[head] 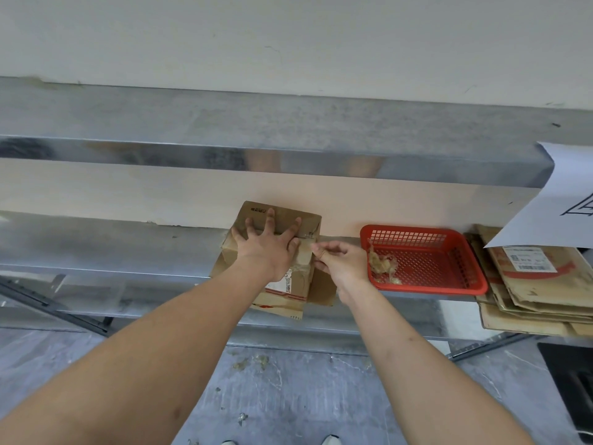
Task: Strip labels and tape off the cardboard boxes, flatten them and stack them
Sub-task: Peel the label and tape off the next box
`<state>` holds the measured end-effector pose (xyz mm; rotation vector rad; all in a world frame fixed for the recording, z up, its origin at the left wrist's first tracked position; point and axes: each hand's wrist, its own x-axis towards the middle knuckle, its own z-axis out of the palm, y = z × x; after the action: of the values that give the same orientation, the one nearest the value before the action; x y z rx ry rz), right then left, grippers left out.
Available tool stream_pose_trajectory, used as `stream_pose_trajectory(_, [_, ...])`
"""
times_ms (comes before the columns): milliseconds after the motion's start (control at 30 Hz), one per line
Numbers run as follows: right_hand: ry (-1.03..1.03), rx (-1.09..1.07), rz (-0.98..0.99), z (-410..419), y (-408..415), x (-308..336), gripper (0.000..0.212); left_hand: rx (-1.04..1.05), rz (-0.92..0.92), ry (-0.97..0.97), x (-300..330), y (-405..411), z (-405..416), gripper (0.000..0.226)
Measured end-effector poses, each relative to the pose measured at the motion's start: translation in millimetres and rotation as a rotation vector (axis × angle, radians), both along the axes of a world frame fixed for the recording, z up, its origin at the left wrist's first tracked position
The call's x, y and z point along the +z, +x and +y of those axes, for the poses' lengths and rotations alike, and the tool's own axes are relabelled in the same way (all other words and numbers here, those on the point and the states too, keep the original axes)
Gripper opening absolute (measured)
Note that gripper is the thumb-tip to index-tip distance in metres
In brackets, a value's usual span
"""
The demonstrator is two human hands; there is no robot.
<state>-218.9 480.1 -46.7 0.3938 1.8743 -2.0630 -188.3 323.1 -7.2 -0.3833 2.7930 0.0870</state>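
Observation:
A small brown cardboard box (282, 220) lies on the steel table (128, 248), a white and red label (285, 285) on its near side. My left hand (268, 245) presses flat on its top with fingers spread. My right hand (337, 261) is at the box's right edge, its thumb and fingers pinching a strip of clear tape (306, 248) that runs across the box. A stack of flattened boxes (529, 284) lies at the far right.
A red plastic basket (449, 284) holding crumpled tape scraps stands right of the box. A steel shelf (256, 149) runs overhead, with a white paper sheet (564, 200) hanging at its right end. Tape bits litter the grey floor (288, 396).

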Motion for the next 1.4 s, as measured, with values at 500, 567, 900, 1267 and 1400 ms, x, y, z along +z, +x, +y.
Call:
stream_pose_trajectory(500, [0.677,0.245,0.324,20,5,27,0.009,-0.020,0.000,0.007,4,-3,-2,0.056])
stream_pose_trajectory(567, [0.620,0.176,0.319,16,11,22,0.011,-0.036,-0.010,0.013,5,-4,-4,0.057])
stream_pose_trajectory(900, [0.268,-0.092,0.166,-7,33,19,0.018,-0.091,-0.055,0.006,8,-9,-5,0.064])
stream_pose_trajectory(1267, [0.443,-0.110,0.265,-6,2,33,0.021,-0.303,-0.004,-0.105,17,8,1,0.052])
stream_pose_trajectory(1400, [0.490,0.015,0.332,6,-14,27,0.015,-0.351,0.040,0.054,-2,4,-13,0.048])
